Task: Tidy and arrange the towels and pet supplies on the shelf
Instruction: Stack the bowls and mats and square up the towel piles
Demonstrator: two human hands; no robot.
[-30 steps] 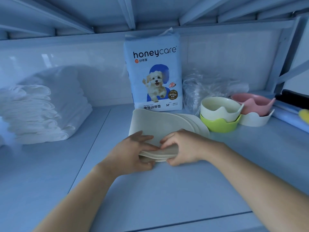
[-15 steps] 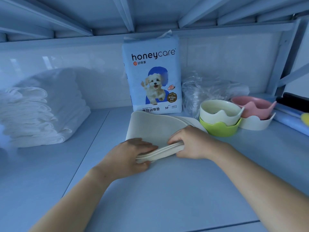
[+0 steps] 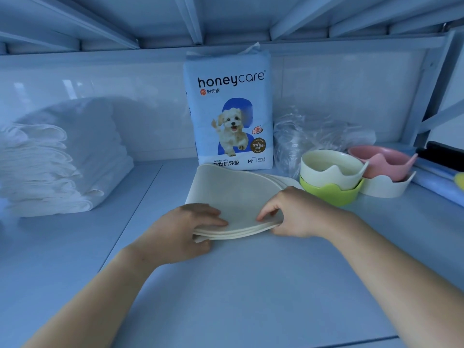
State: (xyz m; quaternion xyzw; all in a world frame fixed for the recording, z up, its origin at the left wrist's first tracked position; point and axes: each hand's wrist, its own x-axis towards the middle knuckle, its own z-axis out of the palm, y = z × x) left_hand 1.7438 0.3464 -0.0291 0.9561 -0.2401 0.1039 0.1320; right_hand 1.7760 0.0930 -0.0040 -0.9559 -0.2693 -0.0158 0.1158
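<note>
Head view: a stack of flat cream-coloured rounded pet mats [image 3: 236, 194] lies at centre frame on the pale blue shelf [image 3: 251, 292], just in front of the upright blue-and-white training-pad pack printed with a puppy [image 3: 229, 109]. The left hand [image 3: 180, 232] and right hand [image 3: 298, 214] each take the stack's near edge, fingers on top and thumb below, so both grips are closed on the mats. The hold at opposite ends of that edge appears meant to square the layers, about three of which show there.

The pile of folded white towels [image 3: 62, 156] sits well apart at the left of the frame. At right, a cream bowl nested in a green bowl [image 3: 329, 194] stands just beside the mats, with a pink bowl in a white bowl [image 3: 386, 188] behind it and crumpled clear plastic [image 3: 308, 136] further back.

Against the earlier frames, the hands have spread apart from a near-touching position, and the near edge now sits more level, with its layers exposed.
</note>
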